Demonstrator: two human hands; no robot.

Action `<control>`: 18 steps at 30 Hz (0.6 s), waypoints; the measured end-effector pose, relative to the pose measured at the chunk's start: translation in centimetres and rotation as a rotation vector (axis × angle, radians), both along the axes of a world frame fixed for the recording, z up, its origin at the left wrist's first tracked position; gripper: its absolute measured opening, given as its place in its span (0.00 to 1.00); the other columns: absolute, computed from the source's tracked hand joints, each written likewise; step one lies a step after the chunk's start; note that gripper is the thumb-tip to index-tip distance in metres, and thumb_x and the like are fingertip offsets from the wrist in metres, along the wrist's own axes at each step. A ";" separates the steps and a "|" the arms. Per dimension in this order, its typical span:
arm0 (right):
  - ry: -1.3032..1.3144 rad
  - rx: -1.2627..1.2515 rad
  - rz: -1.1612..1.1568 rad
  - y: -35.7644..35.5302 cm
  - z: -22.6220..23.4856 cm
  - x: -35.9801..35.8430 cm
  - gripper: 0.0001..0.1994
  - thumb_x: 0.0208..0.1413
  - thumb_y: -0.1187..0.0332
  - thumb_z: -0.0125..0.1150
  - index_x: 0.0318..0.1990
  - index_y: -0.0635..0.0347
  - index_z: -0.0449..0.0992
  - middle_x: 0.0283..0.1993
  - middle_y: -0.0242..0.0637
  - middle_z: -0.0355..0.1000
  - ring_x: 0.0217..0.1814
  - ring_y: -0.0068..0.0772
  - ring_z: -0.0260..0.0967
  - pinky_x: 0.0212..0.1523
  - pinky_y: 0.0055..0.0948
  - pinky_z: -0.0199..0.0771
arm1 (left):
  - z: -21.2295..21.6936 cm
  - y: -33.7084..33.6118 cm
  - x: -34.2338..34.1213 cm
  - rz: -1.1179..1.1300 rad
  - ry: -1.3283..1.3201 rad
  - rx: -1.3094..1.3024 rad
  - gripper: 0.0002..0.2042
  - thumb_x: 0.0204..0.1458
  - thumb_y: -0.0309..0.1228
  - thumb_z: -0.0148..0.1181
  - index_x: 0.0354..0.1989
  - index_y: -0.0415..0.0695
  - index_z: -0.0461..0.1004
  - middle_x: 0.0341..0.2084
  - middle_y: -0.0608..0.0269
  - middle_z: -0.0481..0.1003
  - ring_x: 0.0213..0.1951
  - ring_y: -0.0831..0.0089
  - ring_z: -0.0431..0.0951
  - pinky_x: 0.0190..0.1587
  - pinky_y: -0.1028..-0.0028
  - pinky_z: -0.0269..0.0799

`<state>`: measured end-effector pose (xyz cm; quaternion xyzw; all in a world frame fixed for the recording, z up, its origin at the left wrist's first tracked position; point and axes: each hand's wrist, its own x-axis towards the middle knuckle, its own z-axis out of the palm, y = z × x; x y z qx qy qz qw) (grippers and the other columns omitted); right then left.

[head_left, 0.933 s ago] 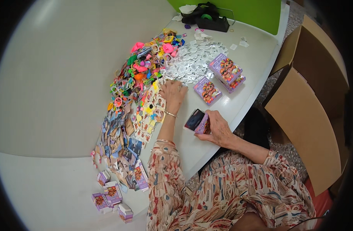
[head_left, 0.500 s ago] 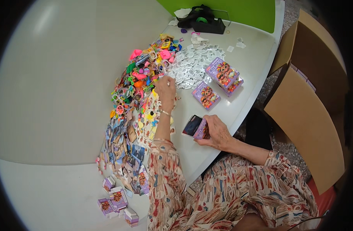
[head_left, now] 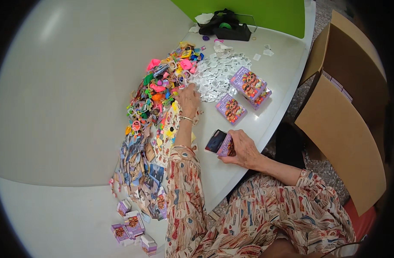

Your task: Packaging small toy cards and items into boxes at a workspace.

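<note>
My right hand (head_left: 245,151) grips a small purple printed box (head_left: 227,147) near the table's front edge. The box lies tilted, and its dark, open-looking end (head_left: 215,141) points left. Its contents cannot be made out. My left hand (head_left: 188,102) is over the border between a heap of colourful small plastic trinkets (head_left: 157,88) and a mound of white paper slips (head_left: 214,77). Its fingers are somewhat apart, slightly blurred, and hold nothing I can see. Below that wrist spread pale printed sticker sheets (head_left: 166,129).
Finished-looking purple boxes (head_left: 248,81) stand right of the slips, one apart (head_left: 231,108). Bluish folded papers (head_left: 134,155) and more small boxes (head_left: 132,223) lie at left. A black tape dispenser (head_left: 233,32) sits at the back; a large open carton (head_left: 343,129) stands right.
My left hand has shifted slightly nearer and its fingers have spread from a closer pinch. My right hand keeps the box in nearly the same place.
</note>
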<state>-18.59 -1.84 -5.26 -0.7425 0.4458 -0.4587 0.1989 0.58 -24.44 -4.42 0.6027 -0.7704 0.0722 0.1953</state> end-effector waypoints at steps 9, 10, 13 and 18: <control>0.012 0.008 0.022 0.3 0.3 0.1 0.41 0.35 0.53 0.73 0.52 0.74 0.60 0.40 0.50 0.65 0.42 0.48 0.64 0.46 0.39 0.68 | -0.2 -0.9 1.7 -0.129 -0.001 -0.107 0.05 0.40 0.33 0.64 0.27 0.50 0.79 0.24 0.67 0.78 0.32 0.65 0.74 0.37 0.63 0.63; 0.010 0.009 0.026 0.4 0.3 0.0 0.41 0.35 0.53 0.73 0.52 0.74 0.60 0.40 0.49 0.65 0.42 0.48 0.64 0.46 0.39 0.68 | 0.0 -0.7 1.7 -0.104 0.077 -0.072 0.03 0.41 0.32 0.63 0.24 0.48 0.78 0.23 0.67 0.77 0.30 0.69 0.75 0.34 0.66 0.65; 0.005 -0.008 0.021 0.3 0.2 0.0 0.42 0.35 0.53 0.73 0.52 0.74 0.60 0.40 0.50 0.65 0.43 0.47 0.64 0.46 0.39 0.68 | 1.8 -0.5 2.9 -0.195 0.373 0.138 0.04 0.44 0.28 0.61 0.29 0.46 0.78 0.23 0.64 0.77 0.27 0.70 0.76 0.32 0.69 0.68; 0.029 0.036 0.001 0.2 0.0 -0.5 0.42 0.35 0.52 0.73 0.52 0.74 0.60 0.40 0.50 0.65 0.43 0.47 0.64 0.46 0.39 0.67 | 3.6 1.0 1.7 -0.294 0.845 0.331 0.04 0.47 0.25 0.62 0.30 0.40 0.76 0.21 0.68 0.75 0.24 0.82 0.73 0.27 0.80 0.66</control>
